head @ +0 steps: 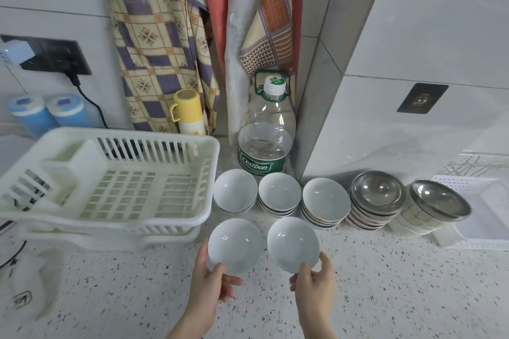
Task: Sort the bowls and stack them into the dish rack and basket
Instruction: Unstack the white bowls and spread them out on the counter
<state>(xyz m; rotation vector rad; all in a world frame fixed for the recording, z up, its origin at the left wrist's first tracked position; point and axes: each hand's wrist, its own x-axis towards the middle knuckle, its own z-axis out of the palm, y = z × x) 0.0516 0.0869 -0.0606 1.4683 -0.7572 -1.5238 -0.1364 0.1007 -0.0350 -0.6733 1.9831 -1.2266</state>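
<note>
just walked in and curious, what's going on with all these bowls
A person is sorting bowls at a kitchen counter. The left hand holds one white bowl and the right hand holds another white bowl, both in front of the stacks of bowls. The white dish rack on the left holds no bowls yet.
</note>
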